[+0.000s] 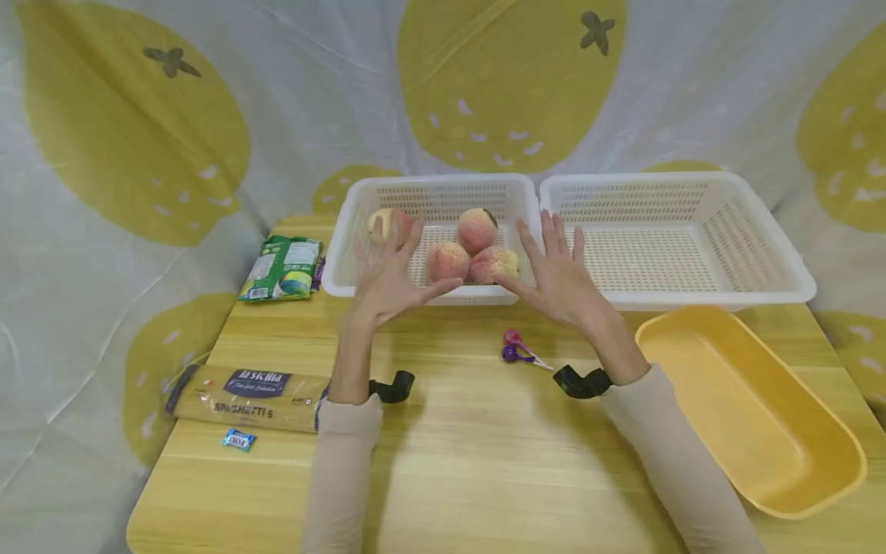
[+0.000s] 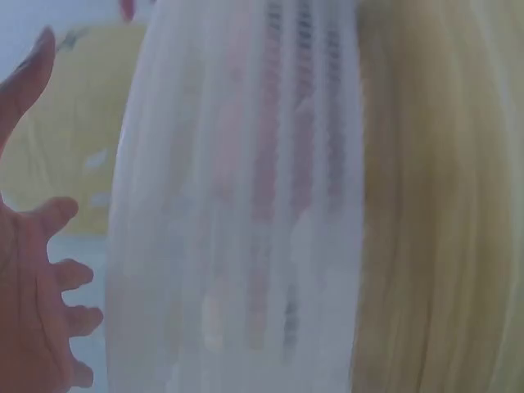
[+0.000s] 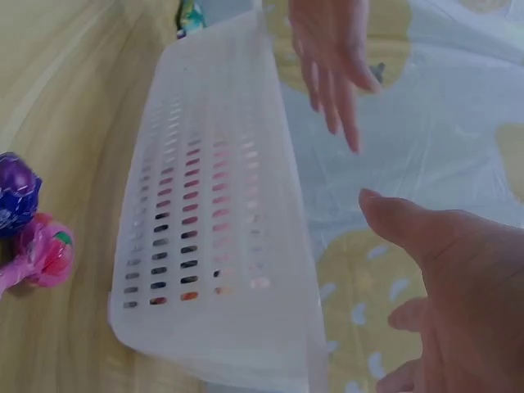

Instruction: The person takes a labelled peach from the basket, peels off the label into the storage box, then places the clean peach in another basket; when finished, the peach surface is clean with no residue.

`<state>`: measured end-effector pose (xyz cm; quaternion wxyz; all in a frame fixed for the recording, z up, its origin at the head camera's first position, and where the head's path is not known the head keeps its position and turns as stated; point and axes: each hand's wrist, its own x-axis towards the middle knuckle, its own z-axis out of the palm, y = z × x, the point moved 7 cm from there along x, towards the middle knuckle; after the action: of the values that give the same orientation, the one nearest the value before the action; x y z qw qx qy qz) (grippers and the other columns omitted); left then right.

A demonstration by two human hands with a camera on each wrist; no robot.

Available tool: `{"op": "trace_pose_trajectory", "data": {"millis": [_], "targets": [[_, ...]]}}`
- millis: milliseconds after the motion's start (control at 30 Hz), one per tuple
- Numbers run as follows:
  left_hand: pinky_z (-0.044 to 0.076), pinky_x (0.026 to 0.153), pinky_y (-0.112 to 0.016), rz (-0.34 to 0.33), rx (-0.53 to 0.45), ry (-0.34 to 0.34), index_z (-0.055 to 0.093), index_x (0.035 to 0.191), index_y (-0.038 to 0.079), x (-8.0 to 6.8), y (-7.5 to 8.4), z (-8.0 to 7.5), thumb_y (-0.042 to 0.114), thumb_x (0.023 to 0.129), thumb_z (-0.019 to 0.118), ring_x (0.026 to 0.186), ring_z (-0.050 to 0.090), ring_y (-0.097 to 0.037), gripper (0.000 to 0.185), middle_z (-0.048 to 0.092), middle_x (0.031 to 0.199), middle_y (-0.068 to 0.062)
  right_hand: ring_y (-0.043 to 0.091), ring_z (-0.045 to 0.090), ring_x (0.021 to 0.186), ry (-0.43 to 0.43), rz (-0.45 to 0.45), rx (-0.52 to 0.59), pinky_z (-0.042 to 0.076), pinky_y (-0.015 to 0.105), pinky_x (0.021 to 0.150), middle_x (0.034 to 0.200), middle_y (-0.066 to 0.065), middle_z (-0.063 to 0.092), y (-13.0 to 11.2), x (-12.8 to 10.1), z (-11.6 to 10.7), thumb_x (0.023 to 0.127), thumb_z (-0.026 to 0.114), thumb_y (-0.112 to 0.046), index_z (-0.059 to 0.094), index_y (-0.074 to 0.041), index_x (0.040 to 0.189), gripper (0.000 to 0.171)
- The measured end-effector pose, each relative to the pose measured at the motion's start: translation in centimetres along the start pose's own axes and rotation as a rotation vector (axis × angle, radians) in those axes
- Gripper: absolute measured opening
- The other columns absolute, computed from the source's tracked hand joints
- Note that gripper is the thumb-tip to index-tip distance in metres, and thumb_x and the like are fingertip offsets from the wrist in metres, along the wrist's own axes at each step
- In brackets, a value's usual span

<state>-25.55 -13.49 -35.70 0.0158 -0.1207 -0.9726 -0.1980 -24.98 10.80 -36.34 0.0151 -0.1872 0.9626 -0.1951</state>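
Both hands hover with spread fingers over the near side of the left white basket (image 1: 432, 182), which holds several peaches (image 1: 477, 230). My left hand (image 1: 389, 278) is above its left part and hides some of one peach (image 1: 380, 221). Above the basket's right end is my right hand (image 1: 557, 278), its fingertips near the rim shared with the second basket. Neither hand grips anything. In the left wrist view the basket's slotted side (image 2: 237, 205) is blurred, with the left hand (image 2: 37, 295) beside it. The right wrist view shows the right hand (image 3: 467, 286) apart from the basket wall (image 3: 205, 205).
A second white basket (image 1: 644, 261) stands to the right, a yellow basin (image 1: 734, 400) in front of it. Two lollipops (image 1: 514, 346) lie mid-table. On the left are a green snack bag (image 1: 282, 268), a spaghetti pack (image 1: 242, 396) and a small blue wrapped candy (image 1: 238, 439).
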Motion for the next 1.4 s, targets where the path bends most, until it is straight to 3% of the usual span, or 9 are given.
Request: {"op": "trace_pose_trajectory", "data": {"millis": [167, 300, 400, 500, 700, 900, 1200, 1333, 1400], "targets": [[-0.012, 0.119, -0.076, -0.093, -0.058, 0.031, -0.003, 0.167, 0.034, -1.0, -5.3, -2.5, 0.082, 0.077, 0.067, 0.160, -0.019, -0.038, 0.123, -0.026, 0.171, -0.003, 0.046, -0.007, 0.160, -0.006, -0.077, 0.103, -0.006, 0.062, 0.129, 0.171, 0.029, -0.008, -1.0, 0.8, -0.5, 0.103, 0.057, -0.051, 0.006, -0.009, 0.167, 0.092], [-0.015, 0.118, -0.077, -0.207, -0.103, 0.030, -0.012, 0.165, 0.037, -1.9, -8.9, -3.1, 0.079, 0.078, 0.069, 0.157, -0.025, -0.039, 0.125, -0.030, 0.169, -0.006, 0.045, -0.005, 0.161, -0.061, -0.129, 0.278, 0.003, 0.064, 0.129, 0.173, 0.025, -0.008, -1.5, 1.4, -0.4, 0.105, 0.060, -0.038, 0.006, -0.012, 0.168, 0.086], [-0.014, 0.116, -0.080, -0.259, -0.151, 0.010, -0.014, 0.164, 0.036, -2.5, -10.5, -3.0, 0.078, 0.078, 0.070, 0.156, -0.026, -0.041, 0.127, -0.032, 0.169, -0.008, 0.044, -0.003, 0.161, -0.111, -0.161, 0.373, 0.013, 0.067, 0.127, 0.173, 0.023, -0.007, -1.8, 2.1, -0.1, 0.105, 0.061, -0.030, 0.006, -0.014, 0.168, 0.084], [-0.010, 0.115, -0.082, -0.288, -0.235, -0.014, -0.014, 0.164, 0.036, -2.9, -11.6, -2.6, 0.074, 0.080, 0.073, 0.157, -0.024, -0.042, 0.127, -0.031, 0.169, -0.009, 0.044, 0.001, 0.161, -0.142, -0.177, 0.398, 0.020, 0.067, 0.125, 0.172, 0.026, -0.004, -2.0, 2.8, 0.4, 0.105, 0.062, -0.025, 0.010, -0.011, 0.168, 0.083], [0.008, 0.124, -0.072, -0.267, -0.453, -0.050, -0.011, 0.165, 0.032, -2.9, -12.5, -1.4, 0.055, 0.084, 0.081, 0.161, -0.004, -0.041, 0.125, -0.016, 0.174, -0.005, 0.050, 0.024, 0.154, -0.176, -0.224, 0.379, 0.028, 0.065, 0.122, 0.164, 0.035, 0.024, -2.4, 4.0, 1.5, 0.101, 0.066, -0.017, 0.038, 0.002, 0.157, 0.066], [0.020, 0.127, -0.063, -0.227, -0.551, -0.019, -0.007, 0.166, 0.031, -2.5, -12.7, -1.1, 0.043, 0.083, 0.086, 0.159, 0.018, -0.037, 0.125, -0.001, 0.175, -0.002, 0.047, 0.044, 0.143, -0.194, -0.247, 0.305, 0.038, 0.060, 0.118, 0.145, 0.031, 0.056, -3.0, 5.0, 2.0, 0.100, 0.067, -0.015, 0.058, 0.008, 0.141, 0.047], [0.023, 0.127, -0.058, -0.256, -0.633, -0.020, -0.005, 0.166, 0.029, -2.3, -13.0, -0.9, 0.035, 0.080, 0.090, 0.156, 0.026, -0.036, 0.129, 0.004, 0.176, -0.004, 0.045, 0.051, 0.135, -0.193, -0.281, 0.234, 0.047, 0.055, 0.107, 0.136, 0.027, 0.064, -2.6, 6.3, 2.8, 0.091, 0.070, -0.001, 0.066, 0.007, 0.130, 0.040], [0.022, 0.127, -0.058, -0.268, -0.655, -0.020, -0.005, 0.166, 0.034, -2.4, -13.2, -0.8, 0.034, 0.080, 0.090, 0.156, 0.027, -0.036, 0.128, 0.006, 0.176, -0.004, 0.041, 0.056, 0.120, -0.213, -0.259, 0.234, 0.047, 0.046, 0.093, 0.138, 0.026, 0.063, -2.5, 6.7, 3.0, 0.082, 0.068, 0.010, 0.067, 0.004, 0.132, 0.050], [0.022, 0.127, -0.058, -0.272, -0.661, -0.027, -0.006, 0.166, 0.032, -2.5, -12.8, -1.0, 0.033, 0.081, 0.089, 0.156, 0.026, -0.037, 0.128, 0.005, 0.176, -0.006, 0.033, 0.056, 0.098, -0.228, -0.245, 0.250, 0.044, 0.039, 0.078, 0.136, 0.026, 0.063, -2.4, 7.0, 3.2, 0.080, 0.067, 0.013, 0.066, 0.002, 0.133, 0.055]]}}
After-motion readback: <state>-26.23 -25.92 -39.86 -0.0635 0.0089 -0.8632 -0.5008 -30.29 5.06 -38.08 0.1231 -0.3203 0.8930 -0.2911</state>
